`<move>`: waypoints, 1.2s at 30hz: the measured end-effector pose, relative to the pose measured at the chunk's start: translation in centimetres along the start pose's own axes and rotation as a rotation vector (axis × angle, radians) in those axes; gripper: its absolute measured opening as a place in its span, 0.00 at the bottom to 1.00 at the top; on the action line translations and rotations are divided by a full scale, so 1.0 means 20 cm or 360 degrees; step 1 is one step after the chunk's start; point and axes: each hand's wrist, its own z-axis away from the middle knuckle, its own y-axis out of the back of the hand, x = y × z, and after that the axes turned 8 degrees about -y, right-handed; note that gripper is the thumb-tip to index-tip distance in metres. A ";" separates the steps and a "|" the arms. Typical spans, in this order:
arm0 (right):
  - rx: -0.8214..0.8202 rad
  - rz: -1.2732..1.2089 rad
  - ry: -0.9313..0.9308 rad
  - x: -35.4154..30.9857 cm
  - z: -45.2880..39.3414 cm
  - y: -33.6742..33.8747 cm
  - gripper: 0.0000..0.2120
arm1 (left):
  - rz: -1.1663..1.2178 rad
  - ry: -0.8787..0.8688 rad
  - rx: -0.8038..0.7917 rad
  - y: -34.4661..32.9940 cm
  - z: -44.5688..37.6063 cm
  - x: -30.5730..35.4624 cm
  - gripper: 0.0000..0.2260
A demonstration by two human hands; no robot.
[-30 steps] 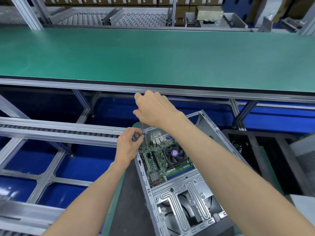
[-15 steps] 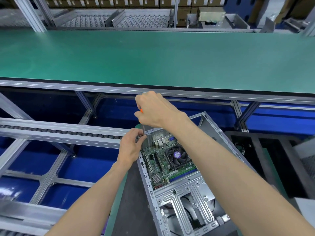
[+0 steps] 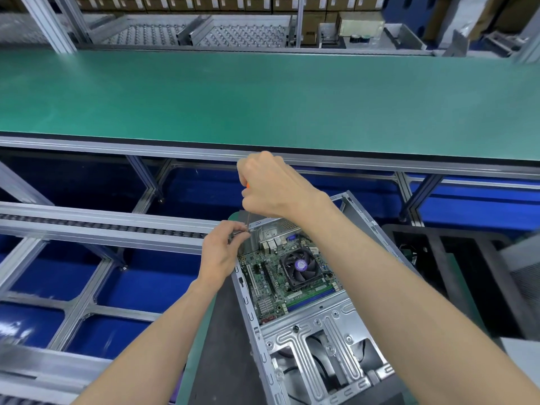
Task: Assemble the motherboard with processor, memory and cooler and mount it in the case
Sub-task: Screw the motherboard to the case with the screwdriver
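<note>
- The case, bare metal and open on top, lies on a dark surface and serves as the reference point here.
- The motherboard sits inside the case, in its far half, lying flat.
- The cooler, a black fan with a purple centre label, sits on the motherboard toward the far right of the board.
- A memory stick lies in a slot just on the near side of the cooler.
- The right hand is above the far left corner of the case, fingers curled round a screwdriver with an orange handle; the thin shaft points down to that corner.
- The left hand is at the same far left corner, thumb and fingertips pinched together at the shaft's lower end. What sits between them is too small to tell.
- A green conveyor belt runs across beyond the case.
- A roller track lies left of the case.
</note>
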 end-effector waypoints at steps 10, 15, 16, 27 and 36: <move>0.0109 0.0002 -0.0255 0.14 0.10 0.20 0.08 | -0.0006 0.0170 0.0419 0.03 0.08 0.11 0.04; 0.0227 -0.0007 -0.0326 0.17 0.17 0.34 0.08 | 0.0029 0.0247 0.0191 0.01 0.04 0.24 0.06; 0.0250 -0.0015 -0.0340 0.18 0.19 0.37 0.08 | 0.0050 0.0352 0.0085 -0.02 0.02 0.27 0.07; 0.0389 0.0019 -0.0409 0.17 0.37 0.59 0.07 | 0.1457 0.1681 -0.0014 -0.34 0.03 0.42 0.16; 0.0436 -0.0033 -0.0425 0.21 0.43 0.60 0.04 | 0.2489 0.1886 0.0378 -0.39 0.10 0.41 0.08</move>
